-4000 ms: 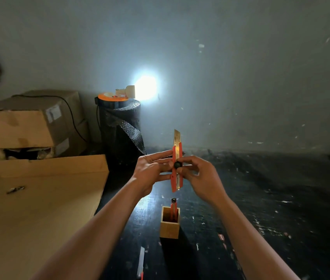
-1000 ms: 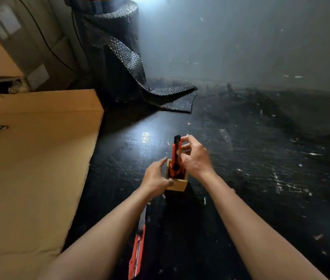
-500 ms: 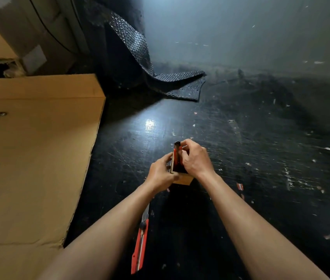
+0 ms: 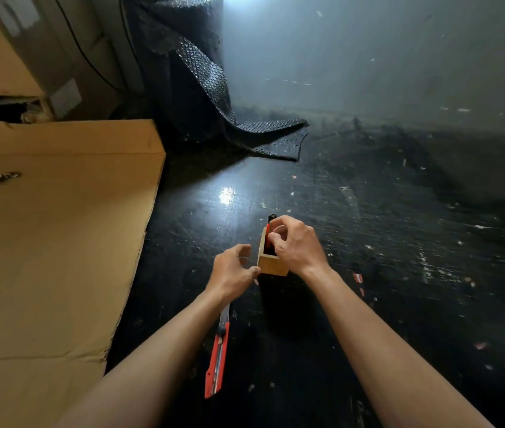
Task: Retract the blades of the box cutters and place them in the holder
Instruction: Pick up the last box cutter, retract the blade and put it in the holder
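A small wooden holder [image 4: 272, 267] stands on the black table. An orange box cutter [image 4: 271, 218] stands upright inside it, with only its dark top end showing above the rim. My right hand [image 4: 297, 245] is over the holder, fingertips pinched on that cutter. My left hand [image 4: 229, 273] is just left of the holder with fingers curled apart; only the thumb tip touches the holder's near corner. A second orange box cutter [image 4: 215, 362] lies flat on the table beside my left forearm, with its blade out and pointing toward my left hand.
A large flat cardboard sheet [image 4: 53, 227] covers the table's left side. Behind it are cardboard boxes [image 4: 4, 57] and a roll of dark bubble wrap [image 4: 189, 75], its loose end trailing onto the table. A grey wall closes the back. Small scraps dot the surface.
The cutter, held up in both hands with its blade out, is now down in the holder with no blade showing. My left hand has loosened off the holder's side.
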`<action>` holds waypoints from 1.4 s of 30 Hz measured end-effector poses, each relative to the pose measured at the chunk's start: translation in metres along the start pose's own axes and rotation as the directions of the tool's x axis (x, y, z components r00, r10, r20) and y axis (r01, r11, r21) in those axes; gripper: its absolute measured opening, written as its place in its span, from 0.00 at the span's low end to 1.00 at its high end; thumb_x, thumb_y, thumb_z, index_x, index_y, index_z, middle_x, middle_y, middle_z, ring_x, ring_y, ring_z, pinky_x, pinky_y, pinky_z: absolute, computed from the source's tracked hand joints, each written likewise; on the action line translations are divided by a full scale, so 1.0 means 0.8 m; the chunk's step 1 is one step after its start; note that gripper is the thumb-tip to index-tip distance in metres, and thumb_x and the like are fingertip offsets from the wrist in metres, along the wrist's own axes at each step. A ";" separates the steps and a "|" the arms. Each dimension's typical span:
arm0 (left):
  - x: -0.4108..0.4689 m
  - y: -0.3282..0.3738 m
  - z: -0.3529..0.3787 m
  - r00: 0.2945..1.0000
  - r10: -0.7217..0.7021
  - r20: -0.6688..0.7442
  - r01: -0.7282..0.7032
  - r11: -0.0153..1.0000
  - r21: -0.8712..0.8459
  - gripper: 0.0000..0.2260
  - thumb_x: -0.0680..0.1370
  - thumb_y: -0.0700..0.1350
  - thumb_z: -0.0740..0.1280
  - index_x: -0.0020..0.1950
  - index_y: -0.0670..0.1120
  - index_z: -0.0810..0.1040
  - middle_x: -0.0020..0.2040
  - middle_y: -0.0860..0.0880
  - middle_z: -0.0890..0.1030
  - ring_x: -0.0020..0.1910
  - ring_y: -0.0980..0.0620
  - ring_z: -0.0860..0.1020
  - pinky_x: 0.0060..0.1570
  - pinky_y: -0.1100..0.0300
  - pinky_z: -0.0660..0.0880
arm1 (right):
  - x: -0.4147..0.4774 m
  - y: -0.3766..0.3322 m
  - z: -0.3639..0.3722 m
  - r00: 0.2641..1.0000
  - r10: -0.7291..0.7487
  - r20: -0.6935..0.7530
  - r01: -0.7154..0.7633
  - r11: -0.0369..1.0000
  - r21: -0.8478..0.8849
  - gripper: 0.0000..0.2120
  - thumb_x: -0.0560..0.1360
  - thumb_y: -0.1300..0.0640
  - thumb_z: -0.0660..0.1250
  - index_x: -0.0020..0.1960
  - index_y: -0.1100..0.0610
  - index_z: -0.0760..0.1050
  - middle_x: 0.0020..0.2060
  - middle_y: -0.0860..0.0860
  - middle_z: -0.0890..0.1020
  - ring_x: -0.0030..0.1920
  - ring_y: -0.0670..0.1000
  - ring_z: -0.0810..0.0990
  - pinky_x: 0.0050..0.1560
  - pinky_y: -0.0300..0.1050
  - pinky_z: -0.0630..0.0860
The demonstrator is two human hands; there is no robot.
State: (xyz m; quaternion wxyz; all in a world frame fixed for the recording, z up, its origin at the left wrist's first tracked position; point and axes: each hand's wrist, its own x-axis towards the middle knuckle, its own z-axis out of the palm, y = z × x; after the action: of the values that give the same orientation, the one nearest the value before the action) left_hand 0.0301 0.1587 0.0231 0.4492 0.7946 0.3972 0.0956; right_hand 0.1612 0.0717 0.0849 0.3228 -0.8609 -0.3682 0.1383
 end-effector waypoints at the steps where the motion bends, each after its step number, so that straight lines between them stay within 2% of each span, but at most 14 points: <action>1: -0.010 -0.005 -0.005 1.000 0.001 -0.005 -0.001 1.000 0.014 0.28 0.73 0.46 0.78 0.71 0.45 0.76 0.64 0.47 0.82 0.61 0.52 0.80 0.59 0.64 0.75 | -0.009 -0.001 0.004 1.000 0.007 0.022 -0.007 1.000 -0.003 0.10 0.77 0.55 0.68 0.58 0.54 0.80 0.49 0.52 0.87 0.50 0.53 0.85 0.51 0.52 0.82; 6: -0.060 -0.041 -0.023 1.000 -0.001 -0.019 0.003 0.992 0.123 0.25 0.73 0.46 0.77 0.69 0.45 0.78 0.61 0.48 0.83 0.59 0.52 0.81 0.61 0.57 0.79 | -0.065 -0.001 0.041 0.981 0.074 0.178 -0.069 0.997 -0.032 0.13 0.78 0.54 0.68 0.62 0.54 0.78 0.53 0.52 0.86 0.53 0.52 0.84 0.57 0.54 0.80; 9: -0.085 -0.065 -0.027 0.998 -0.053 -0.032 0.057 0.983 0.173 0.21 0.73 0.45 0.75 0.65 0.45 0.80 0.57 0.48 0.84 0.53 0.53 0.82 0.56 0.59 0.80 | -0.101 0.004 0.075 0.962 0.120 0.243 -0.103 0.991 -0.081 0.14 0.77 0.52 0.69 0.62 0.52 0.78 0.54 0.52 0.85 0.53 0.52 0.83 0.55 0.55 0.81; 12: -0.111 -0.091 -0.024 0.989 -0.150 0.004 0.147 0.973 0.178 0.20 0.73 0.45 0.76 0.64 0.45 0.81 0.56 0.48 0.84 0.52 0.53 0.81 0.52 0.62 0.77 | -0.135 0.006 0.106 0.926 0.185 0.329 -0.150 0.980 -0.129 0.14 0.77 0.53 0.69 0.63 0.52 0.78 0.55 0.53 0.85 0.53 0.53 0.83 0.54 0.54 0.82; 16: -0.139 -0.121 -0.015 0.969 -0.237 0.064 0.225 0.962 0.156 0.14 0.72 0.44 0.75 0.58 0.45 0.83 0.52 0.49 0.86 0.49 0.53 0.83 0.49 0.60 0.80 | -0.172 0.013 0.137 0.850 0.275 0.450 -0.209 0.959 -0.193 0.14 0.77 0.54 0.69 0.63 0.51 0.78 0.56 0.52 0.84 0.52 0.52 0.83 0.53 0.52 0.82; 18: -0.147 -0.130 -0.008 0.955 -0.279 0.106 0.266 0.956 0.121 0.12 0.73 0.42 0.76 0.55 0.46 0.84 0.50 0.50 0.86 0.47 0.54 0.83 0.49 0.59 0.82 | -0.188 0.018 0.148 0.809 0.308 0.500 -0.244 0.951 -0.191 0.16 0.78 0.55 0.68 0.65 0.52 0.77 0.56 0.52 0.83 0.50 0.50 0.83 0.51 0.51 0.82; 20: -0.154 -0.128 -0.003 0.947 -0.294 0.132 0.288 0.956 0.061 0.12 0.72 0.41 0.77 0.55 0.47 0.84 0.49 0.52 0.85 0.47 0.56 0.82 0.47 0.64 0.78 | -0.200 0.018 0.153 0.785 0.321 0.529 -0.291 0.946 -0.143 0.14 0.78 0.55 0.67 0.63 0.52 0.77 0.53 0.51 0.84 0.47 0.49 0.83 0.49 0.51 0.83; 22: -0.156 -0.129 0.006 0.946 -0.299 0.128 0.303 0.953 -0.017 0.13 0.71 0.39 0.78 0.54 0.48 0.84 0.47 0.54 0.85 0.46 0.57 0.82 0.47 0.66 0.77 | -0.210 0.017 0.157 0.798 0.314 0.514 -0.339 0.940 -0.046 0.10 0.78 0.51 0.67 0.58 0.52 0.79 0.47 0.49 0.84 0.44 0.47 0.84 0.48 0.50 0.83; 25: -0.169 -0.133 0.009 0.933 -0.341 0.110 0.355 0.925 -0.140 0.14 0.71 0.34 0.75 0.53 0.49 0.84 0.46 0.54 0.86 0.47 0.57 0.84 0.55 0.57 0.82 | -0.228 0.015 0.160 0.819 0.329 0.469 -0.411 0.908 0.082 0.05 0.77 0.51 0.70 0.53 0.47 0.77 0.45 0.47 0.84 0.43 0.44 0.84 0.48 0.46 0.83; 28: -0.157 -0.128 0.005 0.919 -0.366 0.146 0.393 0.880 -0.268 0.16 0.73 0.31 0.73 0.51 0.52 0.84 0.49 0.51 0.87 0.49 0.53 0.86 0.54 0.50 0.84 | -0.215 0.015 0.154 0.817 0.356 0.453 -0.464 0.873 0.151 0.09 0.78 0.57 0.70 0.56 0.48 0.76 0.46 0.46 0.83 0.43 0.43 0.84 0.43 0.41 0.83; 30: -0.160 -0.079 -0.022 0.955 -0.268 0.131 0.297 0.878 -0.375 0.16 0.75 0.30 0.72 0.54 0.49 0.84 0.51 0.49 0.87 0.51 0.51 0.86 0.54 0.49 0.84 | -0.207 -0.008 0.102 0.884 0.299 0.359 -0.410 0.866 0.288 0.11 0.78 0.60 0.70 0.57 0.48 0.77 0.48 0.46 0.83 0.44 0.43 0.85 0.40 0.39 0.83; 31: -0.152 -0.079 -0.024 0.955 -0.256 0.151 0.297 0.855 -0.425 0.15 0.75 0.30 0.72 0.56 0.47 0.84 0.52 0.48 0.87 0.51 0.49 0.86 0.54 0.48 0.84 | -0.200 -0.007 0.099 0.883 0.299 0.362 -0.423 0.842 0.336 0.12 0.77 0.61 0.70 0.57 0.47 0.77 0.48 0.47 0.83 0.44 0.44 0.85 0.40 0.39 0.83; 37: -0.142 -0.063 -0.032 0.973 -0.148 0.179 0.222 0.820 -0.528 0.16 0.76 0.30 0.70 0.60 0.46 0.85 0.53 0.45 0.88 0.52 0.47 0.87 0.51 0.51 0.85 | -0.195 -0.001 0.089 0.933 0.247 0.263 -0.347 0.810 0.473 0.13 0.75 0.61 0.72 0.56 0.48 0.78 0.48 0.49 0.86 0.48 0.48 0.86 0.48 0.54 0.85; 42: -0.122 -0.012 -0.053 0.977 -0.052 0.208 0.171 0.775 -0.608 0.17 0.78 0.30 0.69 0.64 0.44 0.82 0.56 0.42 0.87 0.51 0.42 0.87 0.50 0.44 0.85 | -0.172 -0.010 0.049 0.974 0.166 0.156 -0.227 0.765 0.603 0.14 0.75 0.66 0.71 0.59 0.54 0.77 0.50 0.54 0.86 0.50 0.52 0.86 0.48 0.59 0.85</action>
State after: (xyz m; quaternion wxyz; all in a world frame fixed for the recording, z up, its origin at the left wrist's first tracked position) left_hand -0.0618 0.1189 0.0598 0.7248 0.5819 0.3478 0.1227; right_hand 0.0433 -0.0056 0.0612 0.5525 -0.7342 -0.2253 0.3239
